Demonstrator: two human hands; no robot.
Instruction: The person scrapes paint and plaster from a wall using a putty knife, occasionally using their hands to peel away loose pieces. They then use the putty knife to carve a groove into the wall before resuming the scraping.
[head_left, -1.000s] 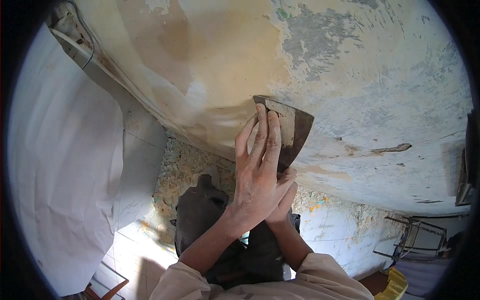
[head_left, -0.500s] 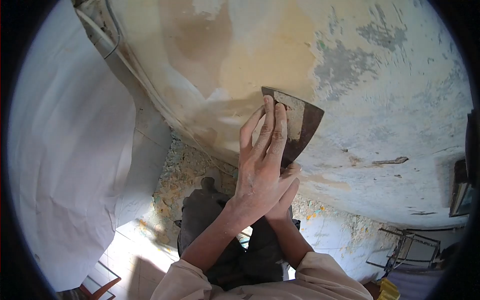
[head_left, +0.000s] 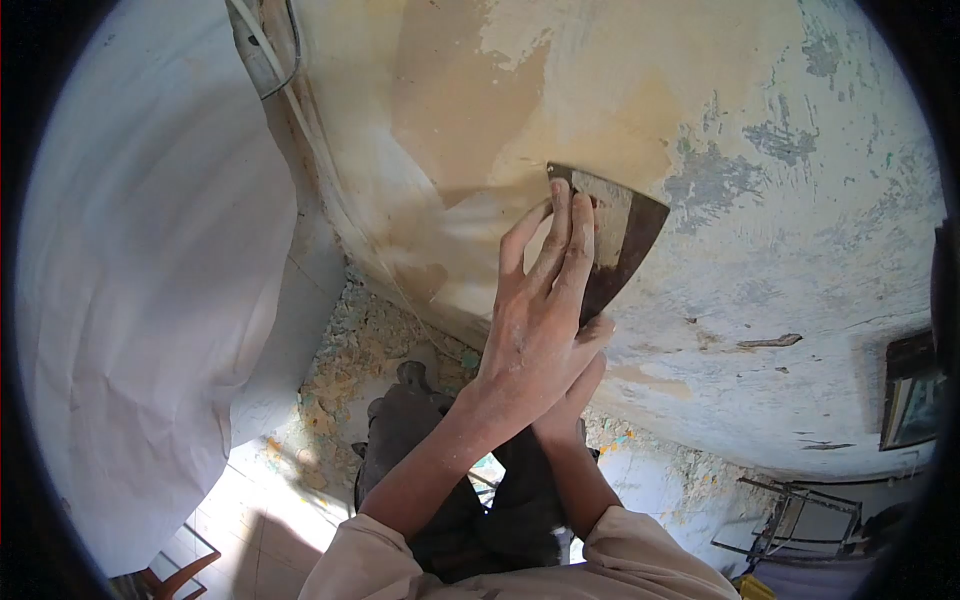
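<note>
A broad metal wall scraper with a worn, pale-smeared blade lies against the peeling wall. My left hand is over it, dusty, its long fingers pressed along the blade and its thumb side near the blade's lower corner. Underneath, my right hand is closed around where the handle would be; the handle and most of those fingers are hidden behind my left hand. Around the blade the wall has tan and yellowish patches, and grey bare spots show to the right.
A large pale sheet hangs at the left. Cables run down the wall's corner. Flaked paint debris covers the floor by my legs. At the right are a framed panel on the wall and a metal frame below.
Both hands and the scraper appear slightly further right and a little higher in view. The camera has also shifted, so the wall patches sit further right. The grip looks the same.
</note>
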